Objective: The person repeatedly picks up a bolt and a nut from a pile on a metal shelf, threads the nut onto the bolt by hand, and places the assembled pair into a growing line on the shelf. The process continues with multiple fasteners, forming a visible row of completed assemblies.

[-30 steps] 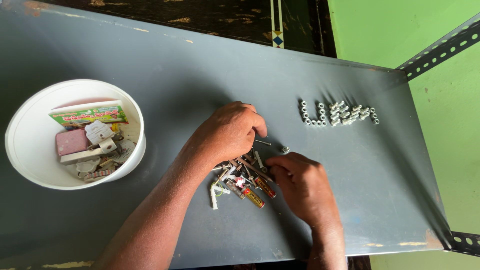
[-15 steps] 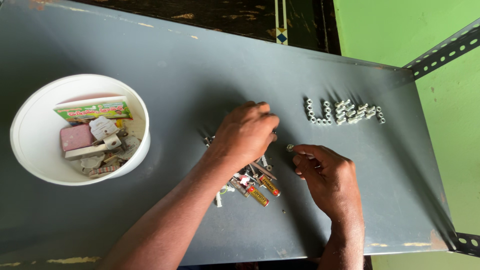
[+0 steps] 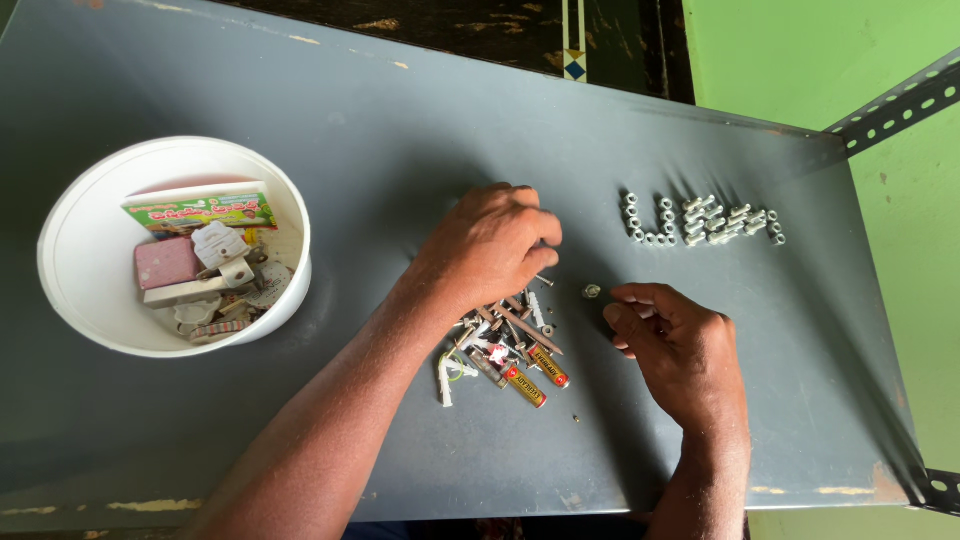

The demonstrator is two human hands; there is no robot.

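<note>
Grey metal table [image 3: 300,90]: fills most of the frame, paint chipped along its lower edge.

Left hand [image 3: 490,245]: centre of frame, palm down, fingers curled loosely over the top of the pile of small hardware [image 3: 500,350]. Whether the fingertips pinch anything cannot be told; they are hidden under the hand.

Pile of small hardware: just below the left hand, centre of frame. Holds screws, nails, white plastic wall plugs and two small yellow tubes, all lying loose and overlapping.

Right hand [image 3: 675,345]: right of centre, lower half of frame, fingers bent inward with thumb and forefinger close together. Nothing is seen clamped between them.

Small metal nut [image 3: 592,291]: lies alone on the table, just left of the right hand's fingertips, between the two hands, not touched.

Row of bolts [image 3: 700,220]: upper right, well apart from both hands, pale metal pieces laid side by side in a line.

White bowl [image 3: 70,260]: left of frame, holding a pink block, white plastic parts and a green printed packet.
</note>
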